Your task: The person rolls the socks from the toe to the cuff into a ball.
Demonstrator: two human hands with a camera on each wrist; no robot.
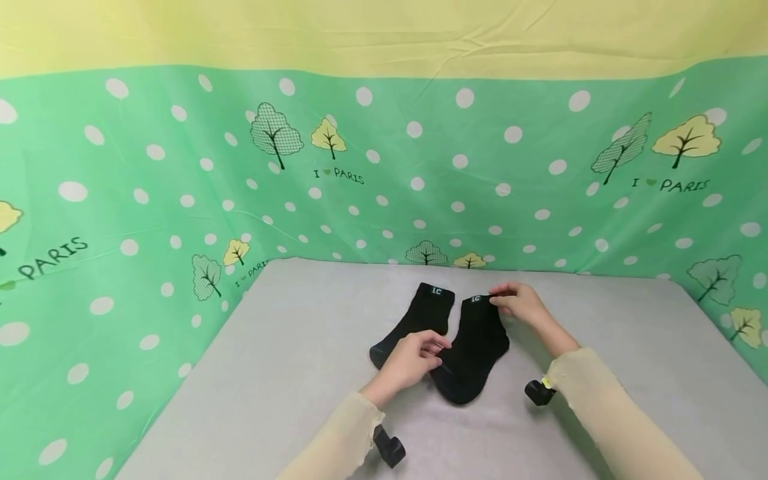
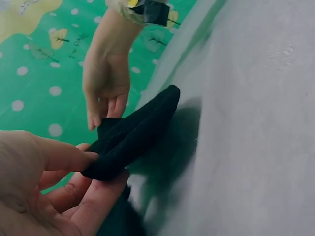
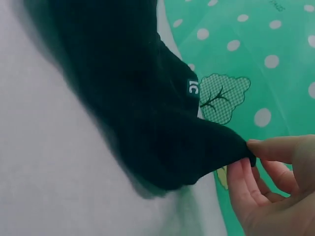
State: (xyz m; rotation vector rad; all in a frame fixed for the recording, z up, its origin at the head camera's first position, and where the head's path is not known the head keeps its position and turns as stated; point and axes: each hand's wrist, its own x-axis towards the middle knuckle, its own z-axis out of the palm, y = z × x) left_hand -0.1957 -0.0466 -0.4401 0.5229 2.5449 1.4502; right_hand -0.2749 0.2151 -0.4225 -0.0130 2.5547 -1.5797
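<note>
Two black ankle socks with small "LC" labels at the cuffs are on the grey surface. In the head view, my left hand (image 1: 411, 360) pinches the edge of the right-hand sock (image 1: 477, 350) near its toe end. My right hand (image 1: 521, 304) pinches a corner of that sock's cuff; the right wrist view shows the corner between thumb and fingers, drawn out from the sock (image 3: 133, 113). In the left wrist view, the sock (image 2: 140, 130) is raised off the cloth. The other sock (image 1: 427, 313) lies at left, its lower part hidden behind my left hand.
Grey cloth (image 1: 288, 373) covers the tabletop. Behind and to the sides hangs a green curtain (image 1: 336, 220) with white dots, trees and "I PARIS" print, with a yellow band on top. A black camera mount (image 1: 389, 448) hangs from the left wrist, another (image 1: 539, 393) from the right.
</note>
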